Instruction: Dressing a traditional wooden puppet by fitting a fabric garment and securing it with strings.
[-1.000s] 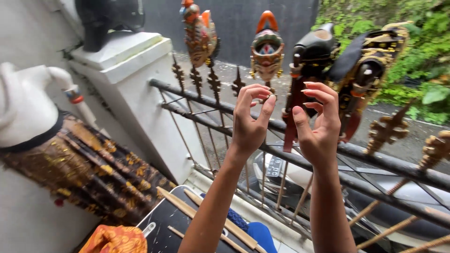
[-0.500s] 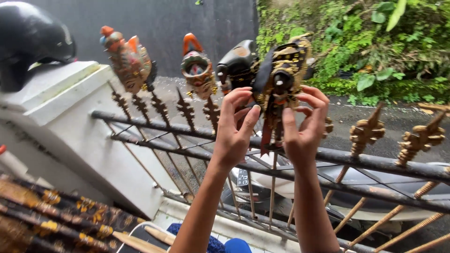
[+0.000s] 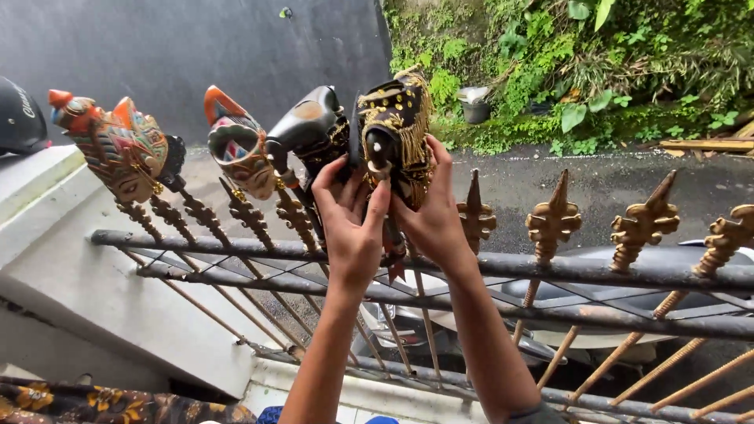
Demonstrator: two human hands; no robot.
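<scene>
Both my hands are raised at a metal fence (image 3: 550, 271), closed around a black and gold carved puppet head (image 3: 397, 126) that sits over one of the fence's spikes. My left hand (image 3: 351, 224) grips its left side and front. My right hand (image 3: 432, 212) holds its right side and back. Just left of it a glossy black puppet head (image 3: 306, 126) rests on another spike. Further left are an orange and white head (image 3: 236, 149) and a multicoloured one (image 3: 118, 149), each on a spike.
Gold spear-shaped finials (image 3: 640, 224) run along the fence to the right. A white pillar (image 3: 71, 259) stands at left with a black helmet (image 3: 20, 118) on it. Beyond the fence are a parked scooter (image 3: 628, 290), a wet road and a green bank. Batik cloth (image 3: 94, 400) lies at bottom left.
The view swung left and the white mannequin dropped out of sight. My hands went from open near the puppet head to closed around it, and it now sits lower on the spike.
</scene>
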